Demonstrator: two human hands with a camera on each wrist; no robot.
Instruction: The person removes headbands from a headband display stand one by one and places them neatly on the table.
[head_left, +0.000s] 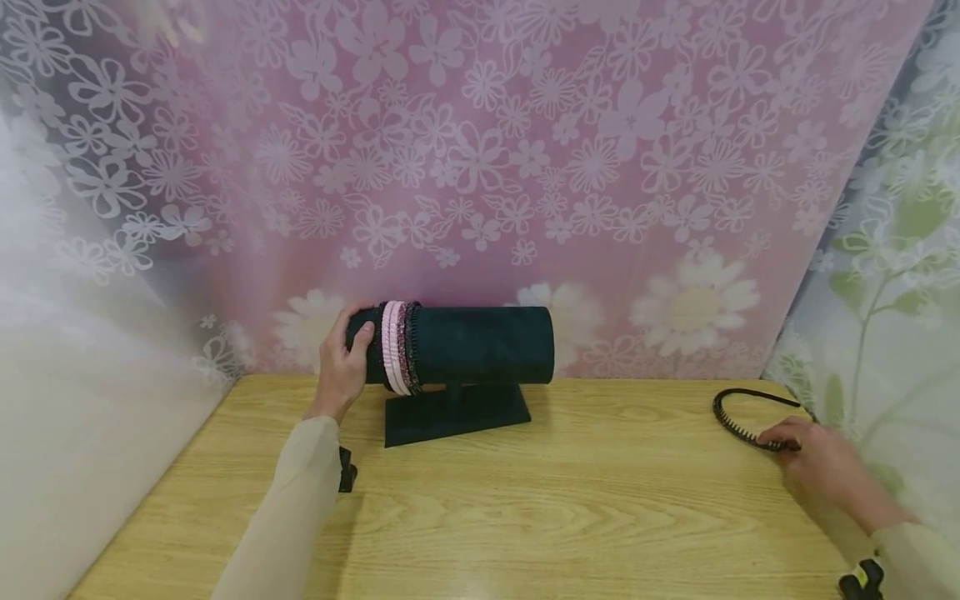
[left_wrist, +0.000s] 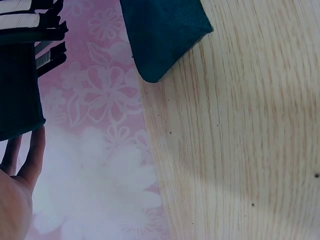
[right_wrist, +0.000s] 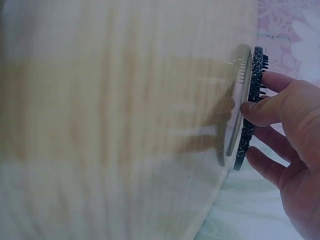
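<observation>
A pink floral curtain hangs behind the wooden surface, with paler patterned sheets at both sides. Near the back of the surface, left of centre, a dark roll lies level on a stand with a flat base. Beige sleeves reach in from both sides. The left hand grips the roll's left end, thumb across the front and fingers behind. The right hand, near the surface's right edge and well apart from the roll, pinches a dark headband between thumb and fingers; it has a glittery outer face and teeth inside. I cannot tell whether it touches the surface. Around the roll, just beside the left thumb, sit pink bands, then darker ones, packed side by side. A small black mount shows at the left wrist.
</observation>
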